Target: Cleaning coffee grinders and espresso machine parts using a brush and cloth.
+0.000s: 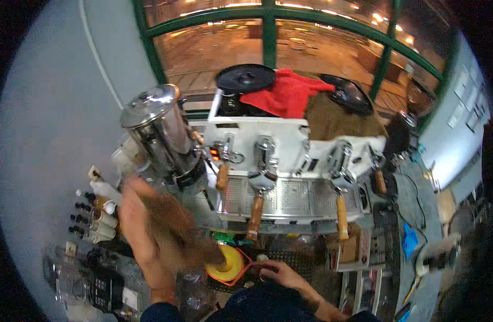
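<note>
My left hand (135,205) is raised at the lower left, blurred by motion. It holds a brown object (174,229), too blurred to identify, whose lower end reaches over a round yellow thing (229,271) with an orange-red rim. Whether the brown object touches the yellow surface cannot be told. At the lower middle my right hand (280,274) has its fingers closed around what looks like a reddish handle extending from that rim. Both stand in front of a white espresso machine (284,155) with wooden-handled portafilters. A lidded steel urn (162,129) is left of the machine.
On the machine lie a red cloth (290,92), a brown cloth (335,116) and black round lids (246,77). Several pump bottles (103,225) stand at the left wall. A drawer unit (353,253) is below right; a blue item (409,240) lies on the right counter.
</note>
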`<control>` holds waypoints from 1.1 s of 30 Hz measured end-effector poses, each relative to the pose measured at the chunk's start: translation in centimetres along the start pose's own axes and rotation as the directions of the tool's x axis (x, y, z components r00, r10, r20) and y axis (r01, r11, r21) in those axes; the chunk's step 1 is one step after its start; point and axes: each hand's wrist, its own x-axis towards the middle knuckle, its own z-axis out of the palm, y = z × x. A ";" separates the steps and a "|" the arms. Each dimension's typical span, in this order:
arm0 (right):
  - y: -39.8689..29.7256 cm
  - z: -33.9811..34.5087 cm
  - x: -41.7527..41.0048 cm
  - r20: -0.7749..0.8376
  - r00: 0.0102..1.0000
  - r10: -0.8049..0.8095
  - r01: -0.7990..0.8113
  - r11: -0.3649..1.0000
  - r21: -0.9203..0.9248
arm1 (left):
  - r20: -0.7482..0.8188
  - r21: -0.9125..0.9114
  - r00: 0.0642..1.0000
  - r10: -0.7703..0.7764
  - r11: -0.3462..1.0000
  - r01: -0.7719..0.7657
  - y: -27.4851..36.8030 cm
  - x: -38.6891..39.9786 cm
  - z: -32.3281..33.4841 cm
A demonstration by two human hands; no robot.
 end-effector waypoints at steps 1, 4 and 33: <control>-2.6 1.3 -1.0 -0.057 0.998 0.013 -0.012 1.000 0.013 | 0.260 0.017 0.952 -0.161 0.987 0.162 -3.1 -2.4 -2.5; -6.4 5.5 -5.3 -0.169 0.982 -0.080 0.185 0.330 0.926 | 0.877 0.090 0.399 -0.270 0.905 0.415 -6.9 -10.3 -0.2; 15.8 -15.9 -68.8 -0.746 -0.465 0.477 0.737 0.676 -0.027 | 0.914 -0.405 0.026 0.404 0.913 0.038 0.6 -67.5 49.4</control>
